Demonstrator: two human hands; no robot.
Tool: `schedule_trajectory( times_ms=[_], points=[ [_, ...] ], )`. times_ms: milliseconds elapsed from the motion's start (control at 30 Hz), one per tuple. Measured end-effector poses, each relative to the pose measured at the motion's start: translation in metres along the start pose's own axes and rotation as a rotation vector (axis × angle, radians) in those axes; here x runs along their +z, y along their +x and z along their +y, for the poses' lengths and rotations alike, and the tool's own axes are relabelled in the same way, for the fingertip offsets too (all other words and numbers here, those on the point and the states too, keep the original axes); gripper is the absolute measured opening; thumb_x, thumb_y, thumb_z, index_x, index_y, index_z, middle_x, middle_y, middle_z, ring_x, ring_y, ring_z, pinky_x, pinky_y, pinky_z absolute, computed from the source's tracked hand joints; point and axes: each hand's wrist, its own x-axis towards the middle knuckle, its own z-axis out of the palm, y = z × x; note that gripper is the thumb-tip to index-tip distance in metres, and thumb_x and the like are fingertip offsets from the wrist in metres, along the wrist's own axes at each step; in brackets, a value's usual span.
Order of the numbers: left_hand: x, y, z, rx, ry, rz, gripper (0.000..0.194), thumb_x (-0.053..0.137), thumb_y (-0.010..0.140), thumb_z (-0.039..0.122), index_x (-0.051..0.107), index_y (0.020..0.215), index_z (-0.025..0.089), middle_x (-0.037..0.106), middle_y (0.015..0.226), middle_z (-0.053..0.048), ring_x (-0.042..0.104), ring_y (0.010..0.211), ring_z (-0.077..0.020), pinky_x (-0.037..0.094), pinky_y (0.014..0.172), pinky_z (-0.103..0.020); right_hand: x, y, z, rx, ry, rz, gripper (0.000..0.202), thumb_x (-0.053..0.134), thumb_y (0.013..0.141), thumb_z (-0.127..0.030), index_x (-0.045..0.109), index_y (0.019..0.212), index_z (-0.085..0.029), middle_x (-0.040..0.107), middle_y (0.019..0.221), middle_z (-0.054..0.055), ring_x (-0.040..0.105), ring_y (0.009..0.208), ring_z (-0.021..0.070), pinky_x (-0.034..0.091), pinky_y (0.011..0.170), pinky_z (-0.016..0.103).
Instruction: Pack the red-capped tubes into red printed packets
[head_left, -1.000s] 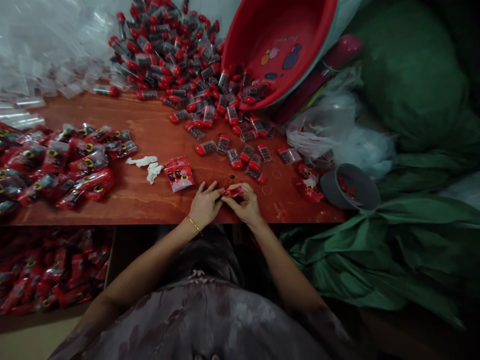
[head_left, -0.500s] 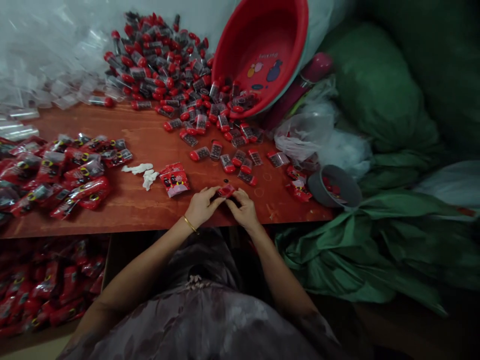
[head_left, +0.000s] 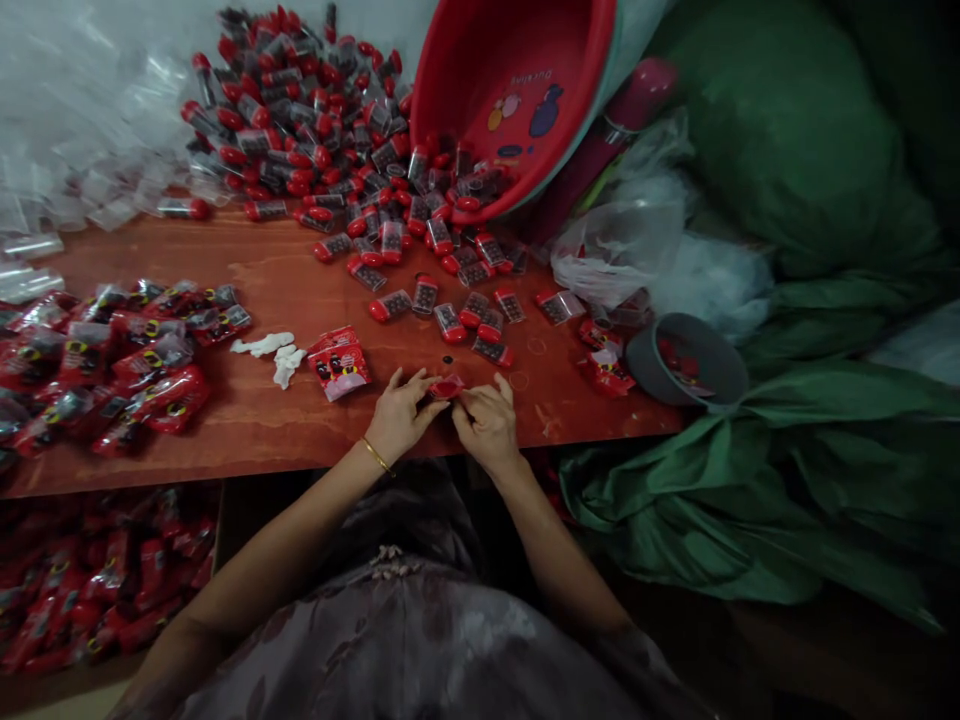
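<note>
Near the front edge of the table, a small red packet (head_left: pixel 448 387) is pinched between my two hands; its print is too small to read. My left hand (head_left: pixel 401 412) wears a gold bangle at the wrist and grips the packet's left side with thumb and fingers. On the right side, my right hand (head_left: pixel 486 422) has its thumb and fingertips against the packet. Just beyond lies a small black dot-like piece (head_left: pixel 448 359). Left of my hands is a little stack of flat red printed packets (head_left: pixel 339 365), beside crumpled white scraps (head_left: pixel 285 362).
Clear tubes with red caps and dark contents (head_left: pixel 300 130) are heaped at the back, spilling from a tipped red basin (head_left: pixel 525 60). Filled red packets (head_left: pixel 112 360) pile up at left, more below. A grey bowl (head_left: pixel 645 365), thermos (head_left: pixel 630 100) and green sacks (head_left: pixel 787 150) stand right.
The view has shifted slightly. Both hands still hold the red packet, and the fingers of my right hand have risen and spread a little.
</note>
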Motion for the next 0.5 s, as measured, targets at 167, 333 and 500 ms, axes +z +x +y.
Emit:
schedule_trajectory(
  times_ms=[167,333,500],
  points=[
    [0.004,-0.004,-0.003,-0.027,0.063,-0.051,0.027,0.054,0.086,0.024,0.062,0.112,0.019,0.066,0.118,-0.007,0.049,0.125,-0.0238,0.025,0.111,-0.053,0.006,-0.005,-0.001,-0.039,-0.067,0.001,0.016,0.051,0.085,-0.017,0.065,0.077,-0.019,0.070,0.071,0.001,0.060,0.071,0.0151,0.030,0.105,0.043],
    [0.005,-0.001,-0.001,-0.066,0.081,-0.072,0.031,0.052,0.088,0.027,0.060,0.117,0.018,0.064,0.122,-0.009,0.046,0.128,-0.0236,0.023,0.112,-0.052,0.008,-0.005,0.000,0.011,-0.064,-0.001,0.015,0.052,0.083,-0.017,0.065,0.077,-0.019,0.070,0.075,0.002,0.060,0.075,0.0161,0.028,0.104,0.044],
    [0.001,-0.006,0.009,-0.073,0.039,-0.108,0.028,0.059,0.083,0.030,0.064,0.107,0.017,0.069,0.113,-0.010,0.049,0.126,-0.0242,0.024,0.112,-0.048,0.005,-0.011,0.007,0.023,-0.048,-0.005,0.021,0.046,0.084,-0.017,0.065,0.091,-0.018,0.071,0.082,0.006,0.062,0.079,0.0193,0.036,0.096,0.042]
  ],
)
